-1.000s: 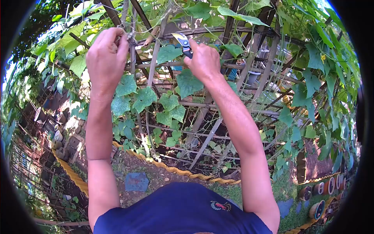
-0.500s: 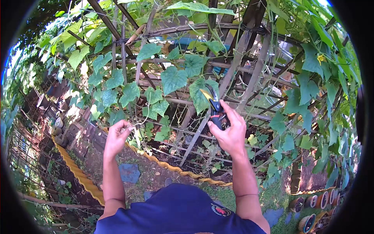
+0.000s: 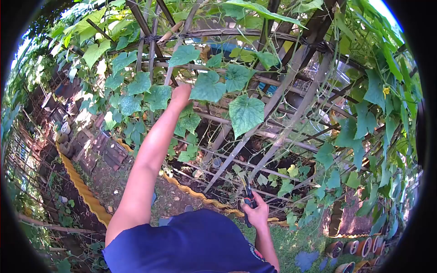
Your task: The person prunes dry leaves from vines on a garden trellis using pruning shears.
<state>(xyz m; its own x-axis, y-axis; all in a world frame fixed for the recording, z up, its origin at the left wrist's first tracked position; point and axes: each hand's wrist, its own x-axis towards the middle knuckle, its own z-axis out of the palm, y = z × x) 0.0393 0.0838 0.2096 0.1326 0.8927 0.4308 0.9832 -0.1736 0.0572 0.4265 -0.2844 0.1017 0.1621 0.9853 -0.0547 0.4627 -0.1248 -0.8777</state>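
Apparently a reach into the vine is the step in hand: near upper centre, the left hand [image 3: 181, 94] is among broad leaves [image 3: 208, 86] by the wooden trellis [image 3: 226, 32] (its fingers are hidden, so I cannot tell their grip). Right of lower centre, the right hand [image 3: 257, 211] grasps the pruners [image 3: 249, 200], blades upward; using them up there would call for raising them.

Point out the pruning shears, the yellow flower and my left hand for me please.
Pruning shears [image 3: 249, 200]: head view, on the handles, just below the blades.
Yellow flower [image 3: 386, 90]: head view, on its petals.
Left hand [image 3: 181, 93]: head view, on the back of the hand.
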